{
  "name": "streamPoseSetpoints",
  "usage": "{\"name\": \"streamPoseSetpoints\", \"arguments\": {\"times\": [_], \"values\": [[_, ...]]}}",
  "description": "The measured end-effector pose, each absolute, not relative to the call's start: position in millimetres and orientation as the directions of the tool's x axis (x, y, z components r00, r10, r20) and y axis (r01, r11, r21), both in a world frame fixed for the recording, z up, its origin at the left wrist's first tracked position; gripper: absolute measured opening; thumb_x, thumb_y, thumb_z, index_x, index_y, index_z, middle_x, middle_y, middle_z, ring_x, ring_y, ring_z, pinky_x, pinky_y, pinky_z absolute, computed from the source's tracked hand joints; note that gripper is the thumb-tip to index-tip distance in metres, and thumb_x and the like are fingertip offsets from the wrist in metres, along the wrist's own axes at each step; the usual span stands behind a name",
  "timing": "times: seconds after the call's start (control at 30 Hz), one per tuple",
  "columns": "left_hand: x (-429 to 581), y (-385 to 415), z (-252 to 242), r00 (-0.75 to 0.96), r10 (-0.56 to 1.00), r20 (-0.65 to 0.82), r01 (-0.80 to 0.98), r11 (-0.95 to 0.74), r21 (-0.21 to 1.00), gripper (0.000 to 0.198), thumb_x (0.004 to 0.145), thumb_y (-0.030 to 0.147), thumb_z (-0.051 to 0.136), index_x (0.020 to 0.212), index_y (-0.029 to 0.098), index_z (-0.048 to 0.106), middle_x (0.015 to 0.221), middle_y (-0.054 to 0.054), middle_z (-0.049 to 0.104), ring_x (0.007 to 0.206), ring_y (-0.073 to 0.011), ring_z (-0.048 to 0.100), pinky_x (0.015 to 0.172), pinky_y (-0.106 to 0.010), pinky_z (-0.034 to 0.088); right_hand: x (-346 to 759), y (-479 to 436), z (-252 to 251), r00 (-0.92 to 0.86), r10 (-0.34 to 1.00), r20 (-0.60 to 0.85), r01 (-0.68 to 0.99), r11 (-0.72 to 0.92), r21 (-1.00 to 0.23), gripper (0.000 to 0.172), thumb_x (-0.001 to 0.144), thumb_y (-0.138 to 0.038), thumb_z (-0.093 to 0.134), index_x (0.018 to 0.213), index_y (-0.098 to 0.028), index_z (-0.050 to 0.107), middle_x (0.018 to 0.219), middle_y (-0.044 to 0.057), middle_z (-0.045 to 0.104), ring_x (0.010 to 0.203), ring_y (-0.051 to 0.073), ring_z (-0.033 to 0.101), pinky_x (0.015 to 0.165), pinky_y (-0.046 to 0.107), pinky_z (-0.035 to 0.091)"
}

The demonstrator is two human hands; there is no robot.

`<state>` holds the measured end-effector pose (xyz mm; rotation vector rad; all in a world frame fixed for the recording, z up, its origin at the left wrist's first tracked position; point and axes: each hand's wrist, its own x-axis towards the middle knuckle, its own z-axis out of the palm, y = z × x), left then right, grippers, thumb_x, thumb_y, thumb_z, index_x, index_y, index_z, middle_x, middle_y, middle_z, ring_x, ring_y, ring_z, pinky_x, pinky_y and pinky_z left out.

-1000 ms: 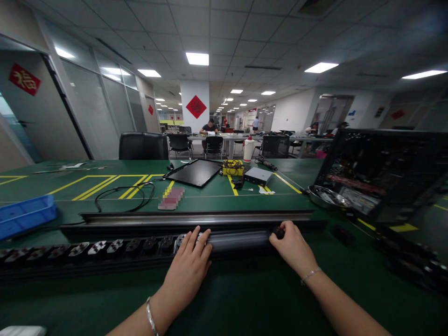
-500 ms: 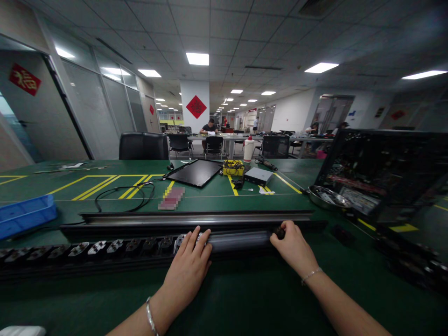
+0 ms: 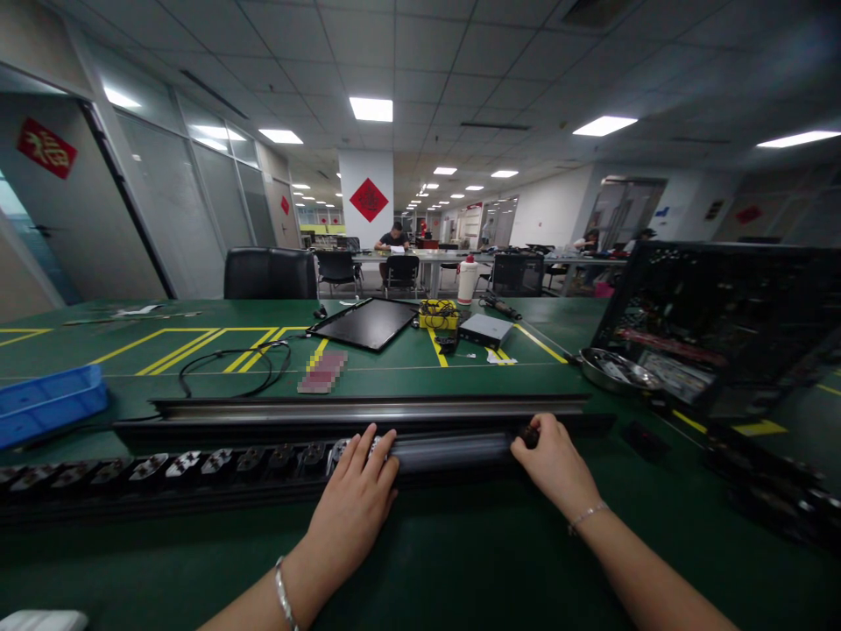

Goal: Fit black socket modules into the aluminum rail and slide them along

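A long black power strip housing lies across the table in front of me, with several socket modules seated along its left part. My left hand rests on it with fingers stretched out, over the last modules of the row. Right of those fingers the channel shows a smooth dark bottom. At its right end my right hand pinches a small dark piece, partly hidden by the fingers; its kind I cannot make out. Just behind lies a long black cover rail with a metallic inner face.
A blue bin stands at the left. Farther back are a black panel, a yellow item wrapped in cable, a grey box and a bottle. To the right are a metal bowl and an open computer case.
My right hand has shifted slightly to the right with the small dark piece. My left hand stays in place on the strip.
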<state>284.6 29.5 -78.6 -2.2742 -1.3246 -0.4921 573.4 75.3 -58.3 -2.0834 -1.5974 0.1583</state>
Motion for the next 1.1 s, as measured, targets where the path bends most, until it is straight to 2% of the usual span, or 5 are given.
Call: {"name": "streamPoseSetpoints", "arguments": {"times": [1.1], "values": [[284.3,31.4,-81.4,0.476,0.718,0.508,0.877,-0.427,-0.219,0.026,0.081,0.022,0.054,0.107,0.022,0.059,0.137,-0.005,0.046,0.131,-0.0300,0.033,0.106,-0.047,0.033,578.7,76.4,-61.0,0.295,0.921,0.255,0.883,-0.161,-0.441,0.019,0.074,-0.033,0.043,0.089,-0.022,0.038,0.097,0.007,0.048,0.086,0.021,0.056,0.069,0.029,0.041]]}}
